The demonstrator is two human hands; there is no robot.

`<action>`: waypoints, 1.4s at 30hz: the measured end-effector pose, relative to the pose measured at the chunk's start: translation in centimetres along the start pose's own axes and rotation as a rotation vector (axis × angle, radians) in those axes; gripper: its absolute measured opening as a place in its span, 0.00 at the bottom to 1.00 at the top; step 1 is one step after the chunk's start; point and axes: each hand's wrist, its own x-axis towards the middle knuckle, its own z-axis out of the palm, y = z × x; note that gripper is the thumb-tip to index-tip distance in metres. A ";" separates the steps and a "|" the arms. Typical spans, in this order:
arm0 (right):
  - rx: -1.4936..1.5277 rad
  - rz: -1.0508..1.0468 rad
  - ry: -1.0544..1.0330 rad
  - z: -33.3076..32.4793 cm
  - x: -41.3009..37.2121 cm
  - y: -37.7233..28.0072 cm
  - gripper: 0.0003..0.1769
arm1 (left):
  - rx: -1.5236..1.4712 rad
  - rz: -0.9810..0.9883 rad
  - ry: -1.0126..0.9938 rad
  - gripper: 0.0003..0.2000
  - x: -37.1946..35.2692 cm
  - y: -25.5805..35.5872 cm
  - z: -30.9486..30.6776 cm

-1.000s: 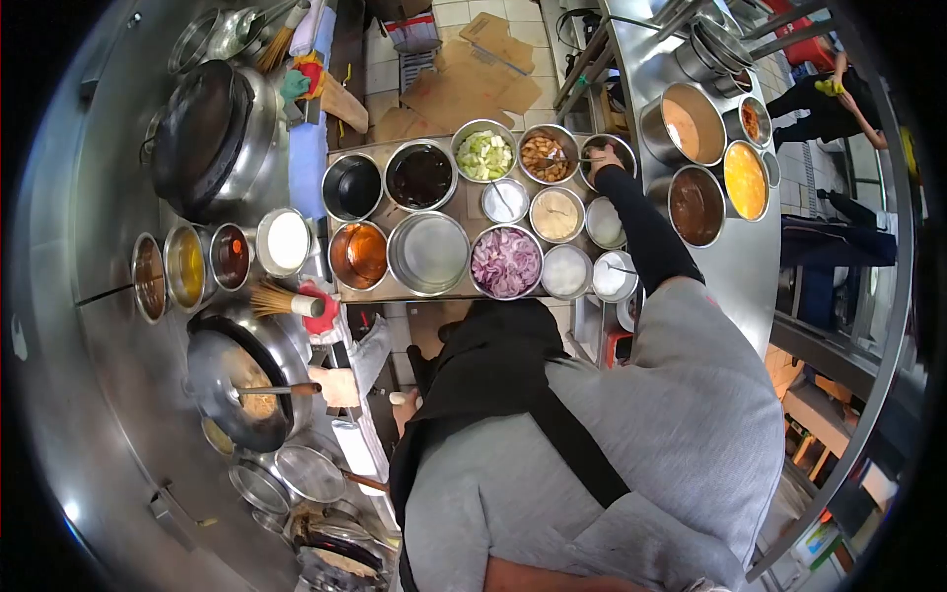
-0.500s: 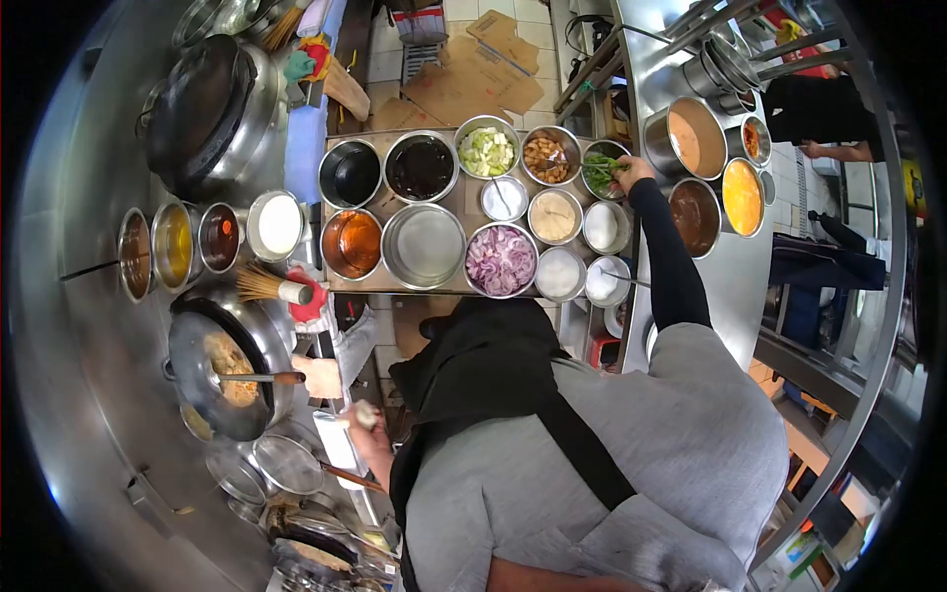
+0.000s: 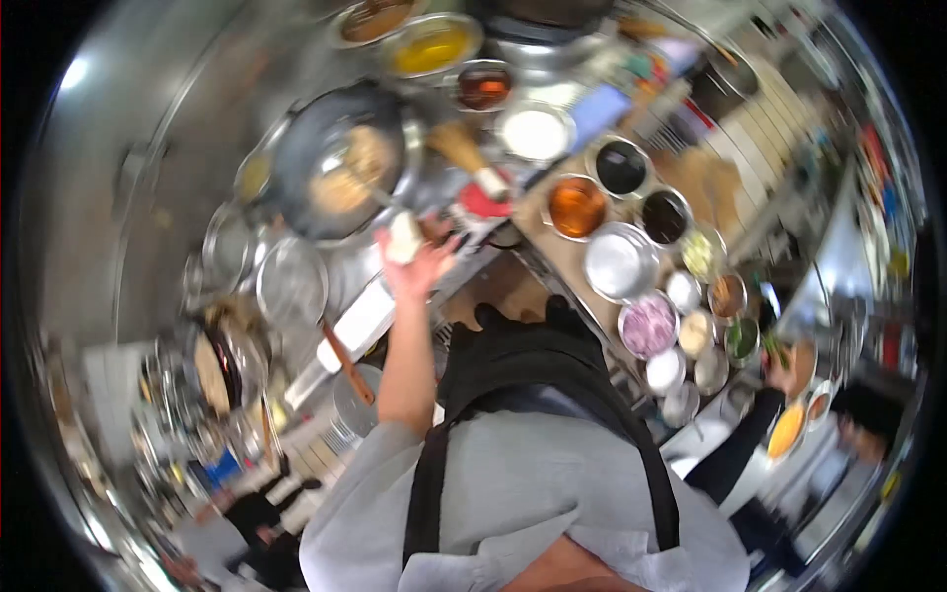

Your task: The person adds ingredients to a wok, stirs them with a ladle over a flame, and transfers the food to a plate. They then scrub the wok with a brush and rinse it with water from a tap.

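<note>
My left hand (image 3: 419, 268) reaches to the near side of a wok (image 3: 296, 187), fingers partly spread. A white piece, which looks like a folded cloth (image 3: 403, 237), lies against its palm and thumb; blur hides the exact grip. Inside the wok, pale brown food (image 3: 340, 194) surrounds a ladle (image 3: 381, 197), whose handle end is hidden near my left hand. Far to the right, my right hand (image 3: 782, 377) is closed on some chopped green vegetables (image 3: 777, 350), beside a metal pot of greens (image 3: 742, 337).
Metal pots stand on the right counter, including sliced purple onion (image 3: 649, 326), orange liquid (image 3: 577, 206) and clear liquid (image 3: 621, 261). A bamboo brush (image 3: 464, 153) and strainer (image 3: 293, 281) are by the wok. Another person (image 3: 261, 523) is at lower left.
The view has swung round toward the wok. My left hand has moved from beside my body up to the wok's edge with the white piece. My right hand has lifted the greens out of their pot.
</note>
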 end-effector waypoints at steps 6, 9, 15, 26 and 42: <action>-0.094 -0.197 -0.232 29.0 -8.8 -20.6 0.15 | 0.229 0.246 0.360 0.20 2.7 -0.4 -0.7; -0.022 -0.368 -0.500 46.8 -14.1 -24.2 0.15 | 0.346 0.331 0.548 0.13 -0.2 3.1 1.4; -0.185 -0.736 -0.989 79.4 -26.6 -25.1 0.12 | 0.181 0.243 0.422 0.16 -7.9 12.6 -0.5; -0.062 -1.177 -0.961 98.9 -32.4 -19.9 0.23 | 0.116 0.235 0.337 0.19 -9.3 14.0 -0.4; -0.247 0.108 -1.355 78.3 -28.1 -14.3 0.08 | 0.602 -0.287 0.288 0.27 -12.2 5.4 2.9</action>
